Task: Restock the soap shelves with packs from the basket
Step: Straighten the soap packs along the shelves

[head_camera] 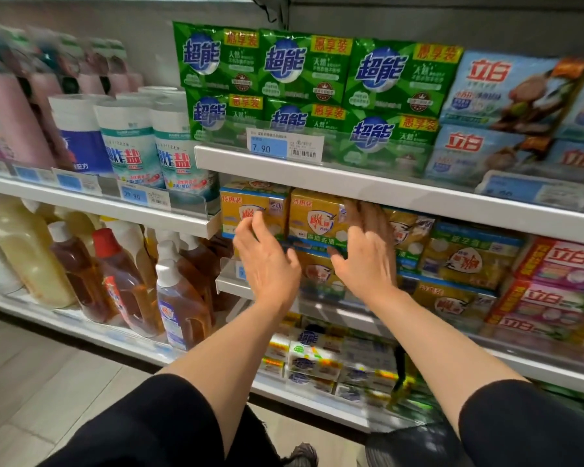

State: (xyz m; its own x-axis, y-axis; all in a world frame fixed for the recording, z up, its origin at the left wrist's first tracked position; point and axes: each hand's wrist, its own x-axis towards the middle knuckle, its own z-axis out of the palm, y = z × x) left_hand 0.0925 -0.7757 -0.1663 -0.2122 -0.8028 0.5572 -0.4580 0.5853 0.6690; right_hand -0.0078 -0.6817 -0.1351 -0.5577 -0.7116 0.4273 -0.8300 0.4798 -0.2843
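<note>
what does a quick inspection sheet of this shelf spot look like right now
surface: white shelf edge above the yellow row, price tag on it
job's things: yellow packs stacked two high under that shelf; basket not clearly seen
clutter: green packs and blue packs above, pink packs to the right, bottles to the left
hands: left hand open, fingertips at the left yellow pack; right hand open, flat against the next pack
cables: nothing seen
surroundings: shop aisle, pale floor, more soap on the lower shelf
</note>
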